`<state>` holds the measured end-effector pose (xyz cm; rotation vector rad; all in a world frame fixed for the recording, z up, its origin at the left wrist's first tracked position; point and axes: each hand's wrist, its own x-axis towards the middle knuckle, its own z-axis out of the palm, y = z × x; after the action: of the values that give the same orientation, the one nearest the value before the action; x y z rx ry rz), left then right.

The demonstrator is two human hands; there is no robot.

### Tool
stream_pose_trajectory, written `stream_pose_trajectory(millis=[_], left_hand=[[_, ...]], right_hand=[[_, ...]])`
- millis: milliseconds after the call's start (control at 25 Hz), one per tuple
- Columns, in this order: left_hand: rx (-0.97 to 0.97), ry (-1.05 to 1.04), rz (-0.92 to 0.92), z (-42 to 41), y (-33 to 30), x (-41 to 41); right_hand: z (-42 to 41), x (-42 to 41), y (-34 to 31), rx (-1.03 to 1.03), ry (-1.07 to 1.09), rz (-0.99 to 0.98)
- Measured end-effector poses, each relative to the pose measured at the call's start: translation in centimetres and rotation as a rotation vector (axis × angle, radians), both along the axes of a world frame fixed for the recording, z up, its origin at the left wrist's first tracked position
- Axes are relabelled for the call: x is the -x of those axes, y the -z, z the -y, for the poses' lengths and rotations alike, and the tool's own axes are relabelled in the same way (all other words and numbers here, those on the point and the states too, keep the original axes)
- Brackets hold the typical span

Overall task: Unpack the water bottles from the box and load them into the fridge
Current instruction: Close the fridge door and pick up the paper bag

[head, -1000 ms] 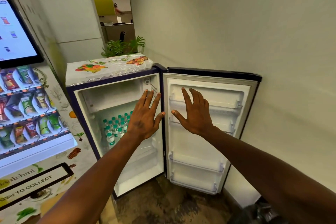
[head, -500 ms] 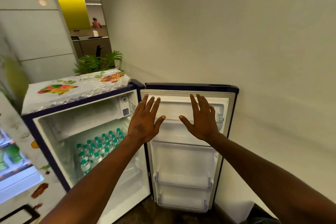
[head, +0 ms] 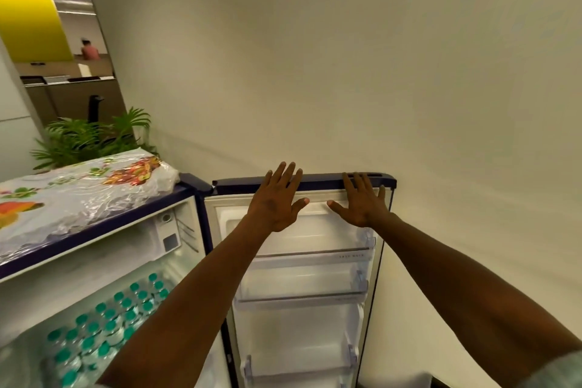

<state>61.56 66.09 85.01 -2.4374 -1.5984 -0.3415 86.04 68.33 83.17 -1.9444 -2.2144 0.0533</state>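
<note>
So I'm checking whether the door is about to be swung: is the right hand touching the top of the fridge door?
Cannot tell. In the head view the right hand overlaps the fridge door's top edge with straight fingers, but no contact or gap shows plainly.

Glossy crinkled plastic sheet point(head: 94, 195) covers the fridge point(head: 195, 186); its door shelves point(head: 302, 296) are clear smooth plastic; the wall point(head: 346, 72) is matt.

Small fridge point(head: 201, 189): dark navy shell, white plastic liner. Clear water bottles point(head: 104, 327) have teal-green caps. Glossy plastic top cover point(head: 78, 195): white with orange, red and green floral print.
</note>
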Motion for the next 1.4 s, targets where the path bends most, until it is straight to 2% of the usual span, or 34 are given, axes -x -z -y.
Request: stream_pose_trajectory(millis=[280,440,560,640,760,840,920,1120,1200,1320,1400], left_hand=[[0.075,0.018,0.056,-3.6,3.0,-0.9],[-0.046,0.017,0.101,-2.9,4.4,-2.2],[-0.097,0.025,0.152,-2.1,5.5,-1.9],[-0.121,0.045,0.187,-1.4,6.1,-1.5],[-0.140,0.050,0.225,-0.1,6.2,-1.3],[-0.141,0.018,0.245,1.0,5.6,-1.6],[-0.141,0.021,0.227,2.8,4.5,-3.4],[-0.151,0.286,0.220,10.0,2.5,-13.3],[-0.132,0.277,0.275,11.9,3.0,-16.4],[-0.222,0.180,0.433,13.8,4.3,-18.1],[-0.240,0.109,0.466,15.1,4.4,-18.4]], right_hand=[[-0.6,-0.4,-0.4,-0.085,-0.025,0.097],[1.1,-1.5,0.1,-0.112,-0.053,0.122],[2.3,-2.9,-1.2,-0.109,-0.162,0.152],[2.8,-5.1,-2.7,-0.090,-0.200,0.016],[3.2,-9.7,-3.9,-0.113,-0.133,-0.177],[4.2,-11.2,-4.1,0.079,-0.116,-0.399],[4.7,-11.8,-4.3,0.184,-0.114,-0.538],[5.4,-12.1,-5.3,0.254,-0.219,-0.653],[6.4,-12.1,-5.3,0.289,-0.264,-0.689],[7.7,-12.0,-5.3,0.308,-0.311,-0.716],[8.1,-12.2,-4.8,0.328,-0.357,-0.728]])
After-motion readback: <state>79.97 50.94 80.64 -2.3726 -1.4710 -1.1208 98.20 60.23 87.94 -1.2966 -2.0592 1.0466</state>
